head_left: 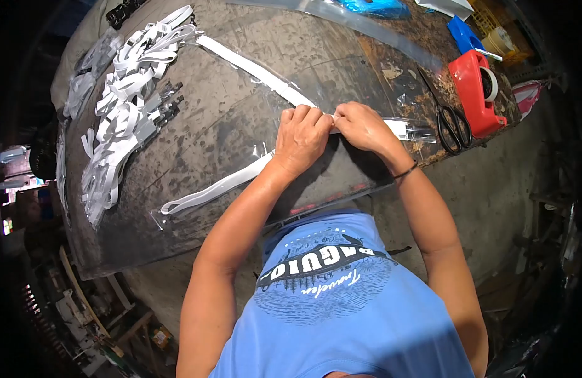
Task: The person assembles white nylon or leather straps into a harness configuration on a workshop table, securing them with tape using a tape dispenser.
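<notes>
My left hand point(302, 137) and my right hand point(363, 128) meet over the table, fingers closed on a white strap in clear plastic. One stretch of this white strap point(225, 183) runs from under my left hand down to a looped end at the lower left. Another wrapped white strip point(256, 70) slants from the upper left toward my fingers. Past my right hand, a white end in clear plastic point(398, 129) sticks out. What lies right between my fingertips is hidden.
A heap of white straps point(124, 123) covers the table's left side. Black scissors point(453, 128) and a red tape dispenser point(477, 94) lie at the right edge. Blue plastic point(373, 7) and a long clear plastic sheet point(366, 28) are at the far side.
</notes>
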